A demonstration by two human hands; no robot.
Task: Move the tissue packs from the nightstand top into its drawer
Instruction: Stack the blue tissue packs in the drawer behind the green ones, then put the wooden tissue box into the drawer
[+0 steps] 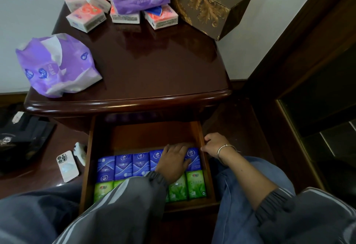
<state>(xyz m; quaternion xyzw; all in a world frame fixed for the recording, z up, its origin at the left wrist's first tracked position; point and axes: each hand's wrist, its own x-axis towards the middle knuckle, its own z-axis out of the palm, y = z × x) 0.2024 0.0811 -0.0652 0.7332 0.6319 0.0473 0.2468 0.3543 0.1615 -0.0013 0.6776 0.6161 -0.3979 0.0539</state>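
The left hand (173, 163) lies flat, fingers released, on the blue packs (123, 166) in the drawer (87, 166). The right hand (215, 144) curls its fingers over the drawer's right wall. Pink packs (86, 17) wait at the far side of the nightstand (154, 66). The purple pack (55, 66) overhanging its near left edge could slip off, and its bulk may not fit the drawer. The sleeve (123, 201) hides the middle green packs (195, 185), and the drawer's far end lies in shadow.
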